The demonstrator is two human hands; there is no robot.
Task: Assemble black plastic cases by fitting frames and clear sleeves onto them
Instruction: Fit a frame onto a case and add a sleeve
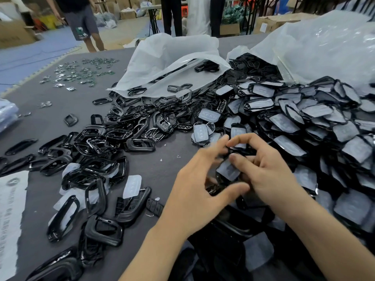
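Observation:
Both hands meet over one black case with a clear sleeve (228,169) just right of the table's middle. My left hand (194,191) curls round its left side, thumb under the lower edge. My right hand (265,169) grips the case from the right, with its thumb pressed on the sleeve and fingers arched over the top. Loose black frames (97,171) lie scattered to the left. A large heap of sleeved cases (304,122) fills the right.
The grey table (162,165) carries two white plastic bags (172,57) spilling black parts at the back. Small metal parts (81,74) lie at the far left. A printed white sheet (10,216) sits at the left edge. People stand beyond the table.

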